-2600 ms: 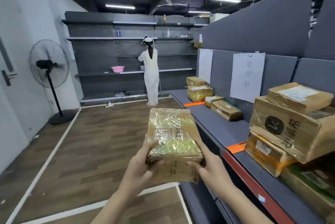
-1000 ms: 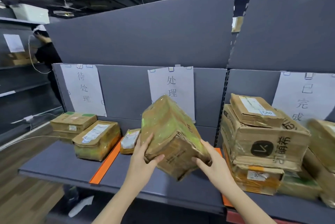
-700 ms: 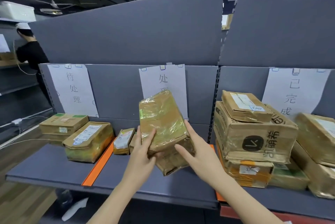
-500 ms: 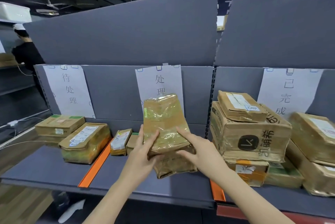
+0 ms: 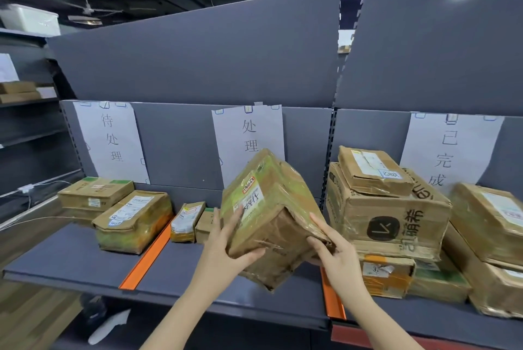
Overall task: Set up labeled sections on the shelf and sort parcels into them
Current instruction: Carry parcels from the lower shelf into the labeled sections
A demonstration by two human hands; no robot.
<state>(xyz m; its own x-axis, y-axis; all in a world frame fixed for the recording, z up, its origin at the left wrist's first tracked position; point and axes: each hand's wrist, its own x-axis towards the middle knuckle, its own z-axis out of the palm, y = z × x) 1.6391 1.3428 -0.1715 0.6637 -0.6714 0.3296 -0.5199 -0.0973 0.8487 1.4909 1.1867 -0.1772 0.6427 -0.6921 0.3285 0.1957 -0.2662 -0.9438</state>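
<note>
A person's left hand [image 5: 223, 247] and right hand [image 5: 336, 256] grip a battered cardboard parcel [image 5: 271, 216] at the centre of the frame, holding it tilted on one corner just above the grey shelf [image 5: 70, 259] and in front of the middle paper label [image 5: 249, 134]. Each hand is spread wide, clamped on an opposite side of the parcel; the left thumb hooks under the near face, while the right fingers press the creased, caved-in right edge. The parcel, wrapped in glossy tape (which catches the overhead light), looks slippery on its taped faces and soft where the cardboard has buckled, so a hold at the firmer corners and under the base seems safest. Its bulk suggests moderate weight, though that cannot be confirmed. Orange dividers [image 5: 145, 259] split the shelf into sections: two boxes [image 5: 133, 219] sit under the left label [image 5: 111, 138] at the left of the frame, and a stack of larger boxes [image 5: 390, 216] stands under the right label [image 5: 450, 148].
</note>
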